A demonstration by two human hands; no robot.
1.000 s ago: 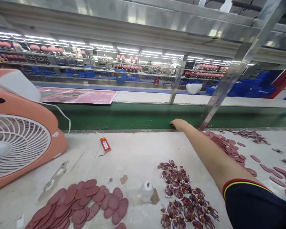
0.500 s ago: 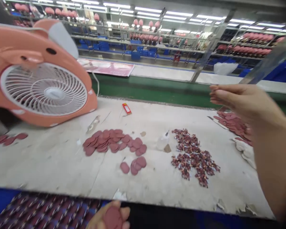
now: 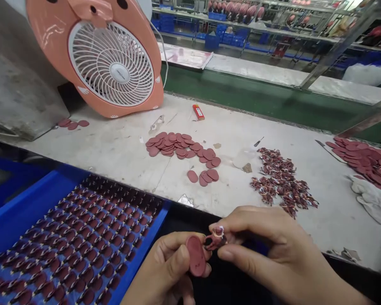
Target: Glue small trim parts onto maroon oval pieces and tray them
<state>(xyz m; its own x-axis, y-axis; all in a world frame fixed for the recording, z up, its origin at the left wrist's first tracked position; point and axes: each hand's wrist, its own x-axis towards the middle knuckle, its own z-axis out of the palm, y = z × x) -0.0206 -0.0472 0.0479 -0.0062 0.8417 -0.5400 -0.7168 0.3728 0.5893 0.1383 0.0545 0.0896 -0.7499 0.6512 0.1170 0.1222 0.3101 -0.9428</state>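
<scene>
In front of the table edge my left hand (image 3: pixel 171 264) is closed on a dark red oval disc (image 3: pixel 196 256), held upright between thumb and fingers. My right hand (image 3: pixel 260 248) pinches a small painted figurine (image 3: pixel 215 238), dark red with a white and yellowish patch, right against the disc's upper right edge. Behind my right hand a heap of similar small figurines (image 3: pixel 281 180) lies on the table. Farther left are a spread of dark red oval discs (image 3: pixel 174 145) and a few more discs (image 3: pixel 203 176) nearer the front.
A blue tray (image 3: pixel 160 218) at lower left holds rows of figurines on discs. An orange fan (image 3: pixel 158 80) stands at the back left of the table (image 3: pixel 114 156). A red packet (image 3: pixel 198 112), a white cloth (image 3: pixel 370 199) and a large disc pile (image 3: pixel 365 159) also lie there.
My right hand has come down from the right, and a figurine now shows in its fingers beside the disc. My left hand has risen with its disc. The view has tilted down and left.
</scene>
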